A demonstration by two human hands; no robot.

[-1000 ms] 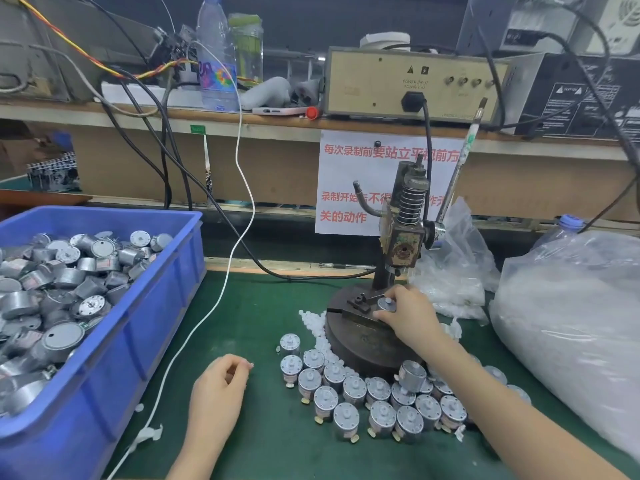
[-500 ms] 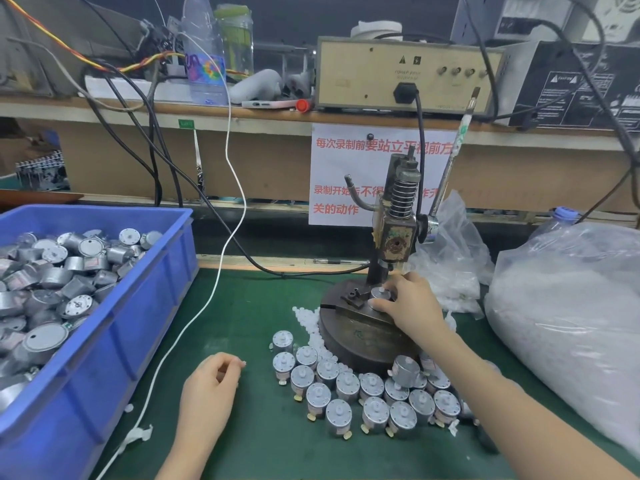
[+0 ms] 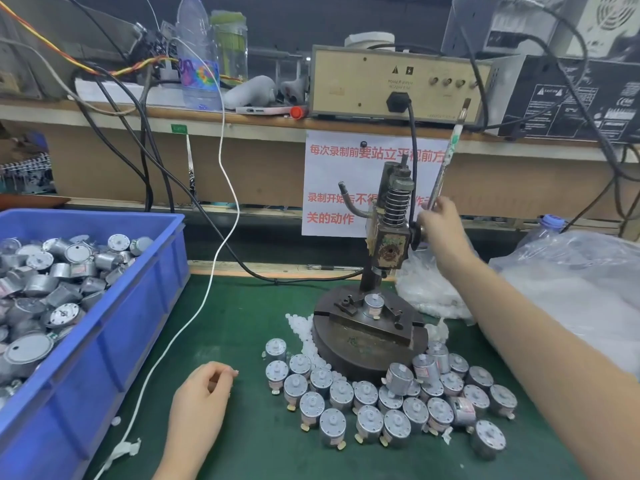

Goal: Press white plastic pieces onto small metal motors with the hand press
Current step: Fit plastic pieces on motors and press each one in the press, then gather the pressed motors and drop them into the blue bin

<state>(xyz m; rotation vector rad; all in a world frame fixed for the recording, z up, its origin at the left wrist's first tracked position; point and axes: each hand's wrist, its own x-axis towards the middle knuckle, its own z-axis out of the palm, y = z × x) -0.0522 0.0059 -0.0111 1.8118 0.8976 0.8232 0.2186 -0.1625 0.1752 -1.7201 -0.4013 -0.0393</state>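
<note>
Right hand (image 3: 438,225) has come off the press base and gone up to the lever (image 3: 446,161) of the hand press (image 3: 389,230); half a second ago it was down on the fixture seating the motor. Fingers now look curled around the lower part of the lever, beside the press head, though I can't tell how firmly. The motor (image 3: 373,304) sits alone and upright in the fixture on the round base (image 3: 363,344), under the ram, no hand touching it. Can't make out whether a white plastic piece is on its shaft. Left hand (image 3: 201,400) hasn't moved: resting on the green table (image 3: 235,323) toward the near edge, fingers loosely curled, holding nothing I can see. Finished-looking motors (image 3: 381,407) cluster just in front of the base, loose white pieces (image 3: 304,334) against its left side. Blue bin (image 3: 114,327) of motors stays at the left edge.
</note>
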